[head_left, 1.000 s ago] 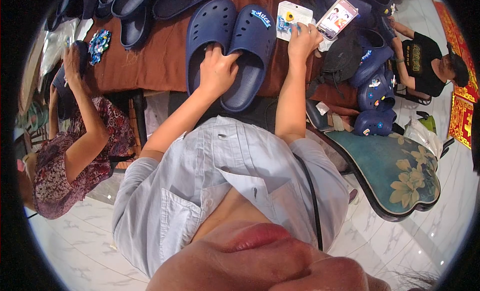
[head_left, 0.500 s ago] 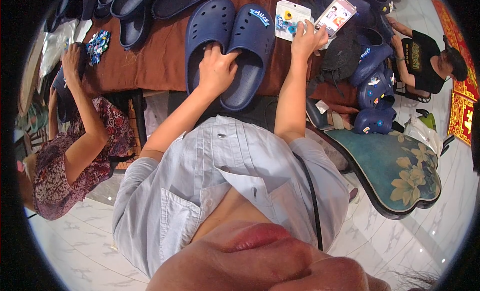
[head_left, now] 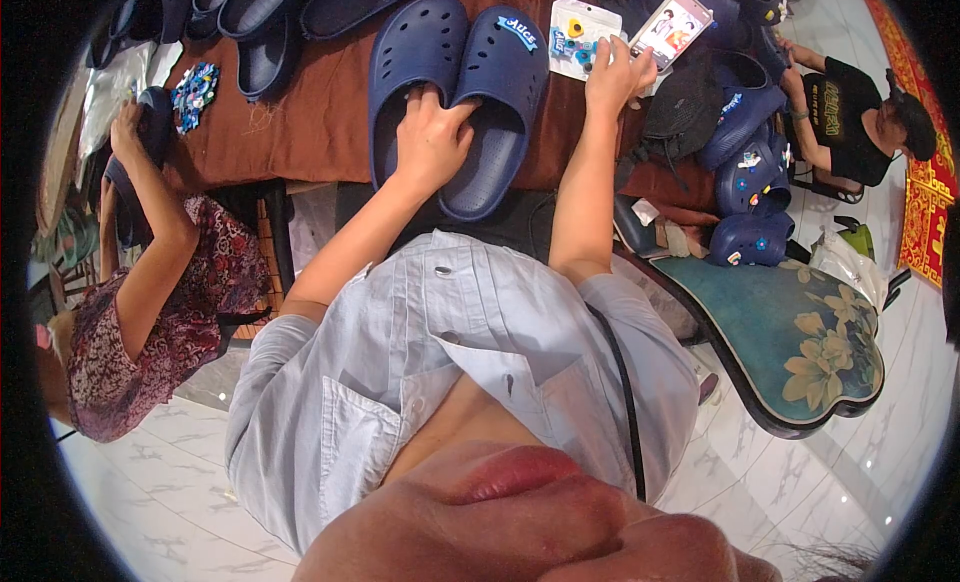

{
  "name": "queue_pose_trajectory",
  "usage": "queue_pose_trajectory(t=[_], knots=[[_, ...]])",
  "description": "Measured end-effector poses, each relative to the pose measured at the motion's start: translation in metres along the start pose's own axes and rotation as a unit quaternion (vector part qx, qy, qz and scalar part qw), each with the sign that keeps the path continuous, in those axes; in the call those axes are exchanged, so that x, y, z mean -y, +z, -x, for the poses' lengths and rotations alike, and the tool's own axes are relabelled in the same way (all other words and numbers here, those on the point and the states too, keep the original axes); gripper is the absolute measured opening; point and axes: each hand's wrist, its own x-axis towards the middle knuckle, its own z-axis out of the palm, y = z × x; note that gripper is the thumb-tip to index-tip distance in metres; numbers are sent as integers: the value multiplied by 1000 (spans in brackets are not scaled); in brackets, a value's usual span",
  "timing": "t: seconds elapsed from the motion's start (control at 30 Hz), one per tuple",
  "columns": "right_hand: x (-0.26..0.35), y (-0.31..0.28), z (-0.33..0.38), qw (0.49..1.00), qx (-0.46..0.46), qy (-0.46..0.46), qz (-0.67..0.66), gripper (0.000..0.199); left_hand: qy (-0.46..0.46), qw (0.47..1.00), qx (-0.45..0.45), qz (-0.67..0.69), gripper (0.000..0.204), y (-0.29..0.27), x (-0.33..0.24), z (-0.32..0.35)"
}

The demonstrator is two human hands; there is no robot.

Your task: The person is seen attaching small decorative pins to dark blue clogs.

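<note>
A pair of navy clogs (head_left: pixel 418 52) lies side by side on the brown-covered table, toes pointing away from me. The right one bears a blue and white lettered charm (head_left: pixel 518 32). My left hand (head_left: pixel 432 142) reaches into the pair, fingers inside the left clog and thumb over the right one, closed about their adjoining sides; its fingertips are partly hidden. Farther right, my right hand (head_left: pixel 618 77) has its fingers apart, touching the edge of a small white packet of charms (head_left: pixel 573 27) and the lower end of a phone (head_left: pixel 676 27) with a lit picture.
More navy clogs (head_left: pixel 262 67) lie along the far left, near a cluster of blue charms (head_left: pixel 195 95). At right are a black bag (head_left: pixel 680 122), decorated clogs (head_left: pixel 750 182) and a floral-cushioned chair (head_left: pixel 780 332). One person (head_left: pixel 150 302) sits at left, another (head_left: pixel 850 122) at far right.
My hands and the clogs keep their places. At left, the other person's hand has shifted slightly on a dark clog.
</note>
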Motion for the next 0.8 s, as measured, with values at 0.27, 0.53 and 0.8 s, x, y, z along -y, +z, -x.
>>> queue_pose_trajectory(t=[0.27, 0.53, 0.8], knots=[[4, 6, -8, 996, -23, -81, -42, 28, -3, 1000, -1, 5, 36, 0, 1, 0], [1, 3, -5, 996, -38, -76, -42, 26, -2, 1000, -3, 9, 36, -1, 0, 0], [1, 3, -1, 996, -51, -56, -53, 24, -2, 1000, 1, 9, 37, -3, -1, -1]])
